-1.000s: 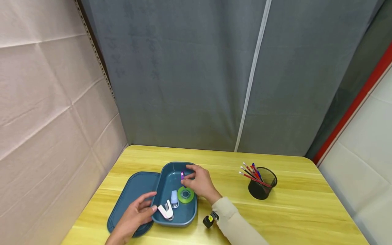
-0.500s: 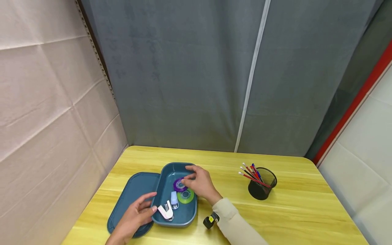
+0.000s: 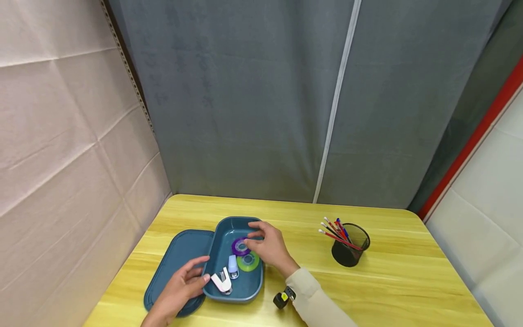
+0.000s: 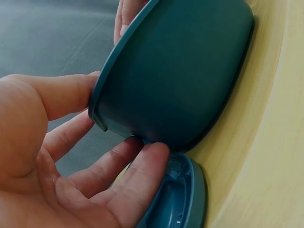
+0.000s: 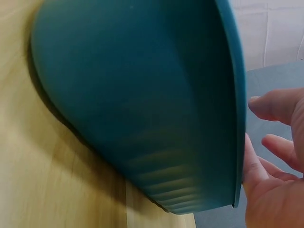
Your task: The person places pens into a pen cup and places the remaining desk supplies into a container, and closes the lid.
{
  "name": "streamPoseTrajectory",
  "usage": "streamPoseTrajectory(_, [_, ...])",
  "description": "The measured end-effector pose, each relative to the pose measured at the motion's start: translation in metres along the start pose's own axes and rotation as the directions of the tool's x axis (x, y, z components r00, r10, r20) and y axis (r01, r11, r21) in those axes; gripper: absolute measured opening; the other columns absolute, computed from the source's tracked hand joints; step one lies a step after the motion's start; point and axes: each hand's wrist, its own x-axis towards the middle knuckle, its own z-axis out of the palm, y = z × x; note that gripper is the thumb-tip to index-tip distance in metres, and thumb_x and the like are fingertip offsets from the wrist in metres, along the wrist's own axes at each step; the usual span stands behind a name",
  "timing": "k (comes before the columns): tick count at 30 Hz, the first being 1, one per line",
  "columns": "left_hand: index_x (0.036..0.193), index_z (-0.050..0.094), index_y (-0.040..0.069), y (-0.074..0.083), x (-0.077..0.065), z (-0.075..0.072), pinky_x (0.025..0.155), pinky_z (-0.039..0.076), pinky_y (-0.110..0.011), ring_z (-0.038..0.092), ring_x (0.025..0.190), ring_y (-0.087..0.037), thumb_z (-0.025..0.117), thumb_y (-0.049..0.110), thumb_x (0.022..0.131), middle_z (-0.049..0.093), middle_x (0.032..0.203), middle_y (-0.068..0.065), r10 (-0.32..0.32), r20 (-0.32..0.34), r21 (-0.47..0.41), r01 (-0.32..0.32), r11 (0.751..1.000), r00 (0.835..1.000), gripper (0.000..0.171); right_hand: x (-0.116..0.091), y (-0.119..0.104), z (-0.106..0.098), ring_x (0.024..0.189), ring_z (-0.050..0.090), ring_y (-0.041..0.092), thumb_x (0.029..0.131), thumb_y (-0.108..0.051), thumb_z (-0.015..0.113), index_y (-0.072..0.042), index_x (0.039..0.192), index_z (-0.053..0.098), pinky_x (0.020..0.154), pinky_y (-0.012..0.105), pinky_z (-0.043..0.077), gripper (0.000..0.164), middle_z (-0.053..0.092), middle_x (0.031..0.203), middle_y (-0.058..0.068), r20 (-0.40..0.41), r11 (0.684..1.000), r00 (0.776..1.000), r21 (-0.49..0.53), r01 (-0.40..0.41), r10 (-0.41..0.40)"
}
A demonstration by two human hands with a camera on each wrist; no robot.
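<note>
A dark blue open box (image 3: 242, 297) stands on the table. In the head view, my left hand (image 3: 180, 288) holds its left side, thumb at the rim. The left wrist view shows the left fingers (image 4: 142, 183) below the rim by the outer wall. My right hand (image 3: 267, 245) is over the box's right side, thumb and fingers apart. Close to its thumb lies a purple tape roll (image 3: 237, 247), touching or overlapping a green tape roll (image 3: 253, 265). Nearer me in the box are a small light-blue item (image 3: 233, 263) and a white V-shaped stapler (image 3: 220, 282).
The blue lid (image 3: 175, 259) lies left of the box, partly under it. A black mesh pen cup (image 3: 346, 255) with several pencils and pens stands on the table's right side. A grey curtain (image 3: 245, 113) hangs behind the table.
The purple tape roll, on edge at the right fingers earlier, has come down flat in the box beside the green one. The right hand has let go and shifted slightly right. The left hand stays.
</note>
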Motion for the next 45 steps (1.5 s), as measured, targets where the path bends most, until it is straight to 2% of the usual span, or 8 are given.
streamPoseTrajectory(5, [0.156,0.050,0.015,0.000,0.001,-0.001,0.091,0.062,-0.052,0.069,0.122,-0.032,0.074,0.026,0.101,0.062,0.144,-0.024,0.032,-0.041,0.024,-0.031,0.999,0.999,0.062,-0.007,0.000,-0.005,0.119,0.071,0.037,0.093,-0.016,0.082,-0.005,0.139,0.065,0.091,0.032,0.062,0.050,0.067,0.134,0.017,0.004,0.999,1.000,0.033,0.027,-0.027])
streamPoseTrajectory(10, [0.155,0.051,0.013,0.002,0.001,-0.007,0.093,0.063,-0.046,0.069,0.124,-0.032,0.076,0.023,0.099,0.064,0.144,-0.022,0.063,-0.094,0.029,-0.060,0.998,0.994,0.062,-0.014,-0.001,-0.010,0.122,0.069,0.038,0.093,-0.014,0.083,-0.005,0.137,0.066,0.092,0.032,0.062,0.048,0.066,0.134,0.014,-0.008,0.999,0.999,-0.004,0.045,-0.045])
streamPoseTrajectory(13, [0.154,0.051,0.011,0.004,0.003,-0.013,0.097,0.061,-0.044,0.067,0.127,-0.032,0.076,0.028,0.099,0.064,0.144,-0.021,0.081,-0.117,0.106,-0.068,0.992,0.990,0.063,-0.019,-0.003,-0.013,0.122,0.069,0.038,0.093,-0.018,0.084,-0.006,0.136,0.067,0.092,0.033,0.062,0.047,0.065,0.135,0.011,-0.009,0.998,0.998,-0.030,0.054,-0.054])
streamPoseTrajectory(17, [0.154,0.051,0.012,0.008,0.004,-0.025,0.103,0.057,-0.046,0.062,0.132,-0.034,0.074,0.035,0.100,0.062,0.147,-0.019,0.098,-0.154,0.240,-0.059,0.969,0.983,0.063,-0.026,-0.004,-0.017,0.122,0.068,0.036,0.092,-0.020,0.085,-0.007,0.133,0.069,0.092,0.034,0.063,0.046,0.064,0.137,0.010,-0.003,0.995,0.996,-0.043,0.087,-0.087])
streamPoseTrajectory(24, [0.157,0.047,0.007,0.013,0.003,-0.045,0.107,0.053,-0.054,0.054,0.139,-0.041,0.073,0.038,0.101,0.055,0.154,-0.023,0.098,-0.195,0.344,-0.025,0.939,0.976,0.068,-0.035,-0.002,-0.021,0.122,0.067,0.033,0.090,-0.015,0.085,-0.002,0.131,0.070,0.092,0.036,0.063,0.046,0.064,0.137,0.011,-0.014,0.990,0.991,-0.034,0.135,-0.135])
streamPoseTrajectory(33, [0.159,0.042,0.004,0.005,0.005,-0.072,0.115,0.043,-0.062,0.046,0.144,-0.047,0.070,0.039,0.102,0.048,0.158,-0.028,0.086,-0.274,0.443,0.047,0.895,0.958,0.073,-0.046,0.006,-0.024,0.127,0.064,0.033,0.091,-0.015,0.084,-0.004,0.135,0.068,0.093,0.033,0.062,0.049,0.058,0.145,0.016,-0.004,0.994,0.996,-0.054,0.091,-0.091])
streamPoseTrajectory(39, [0.158,0.041,-0.001,-0.005,0.010,-0.083,0.119,0.036,-0.066,0.040,0.148,-0.053,0.068,0.038,0.103,0.043,0.160,-0.034,0.088,-0.310,0.478,0.075,0.875,0.947,0.072,-0.049,0.011,-0.020,0.123,0.064,0.030,0.090,-0.015,0.085,-0.007,0.140,0.066,0.092,0.034,0.063,0.054,0.056,0.144,0.010,-0.014,0.996,0.999,-0.084,0.032,-0.034])
streamPoseTrajectory(45, [0.158,0.040,-0.003,-0.014,0.014,-0.088,0.116,0.039,-0.067,0.041,0.146,-0.055,0.068,0.037,0.103,0.040,0.160,-0.037,0.074,-0.315,0.476,0.090,0.875,0.946,0.073,-0.053,0.018,-0.016,0.119,0.066,0.029,0.091,-0.018,0.084,-0.006,0.148,0.058,0.091,0.034,0.063,0.064,0.055,0.145,0.011,-0.007,0.997,1.000,-0.080,-0.004,0.003])
